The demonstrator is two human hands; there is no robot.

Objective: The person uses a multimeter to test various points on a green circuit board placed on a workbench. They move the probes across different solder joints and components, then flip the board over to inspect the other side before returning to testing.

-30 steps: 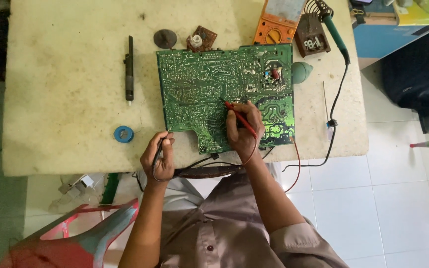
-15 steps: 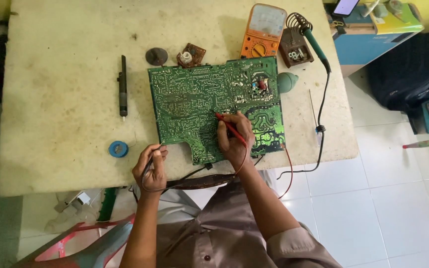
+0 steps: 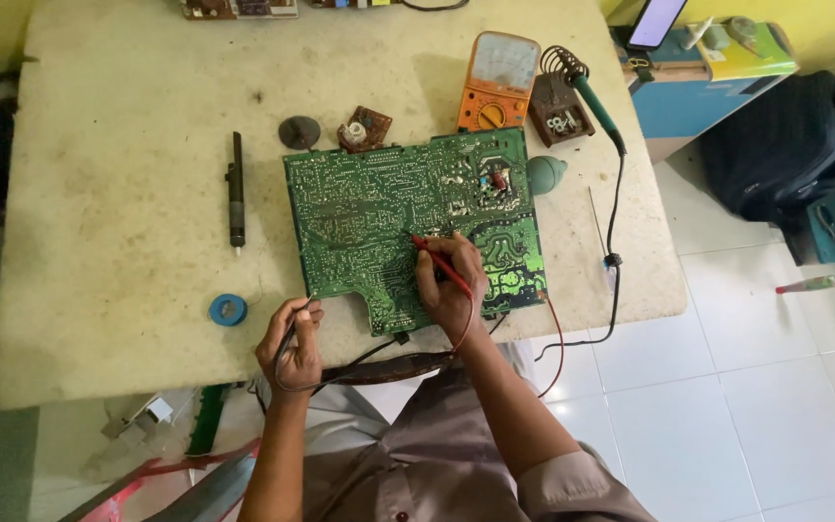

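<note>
While the green circuit board lies flat mid-table, the right hand rests on its near edge, fingers closed round a red probe whose tip touches the board; the left hand, just off the board's near-left corner, pinches a black probe; an orange multimeter sits beyond the far edge.

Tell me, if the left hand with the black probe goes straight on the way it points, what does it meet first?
Probably the near edge of the green circuit board: the left hand aims its black probe up toward that corner.
</note>
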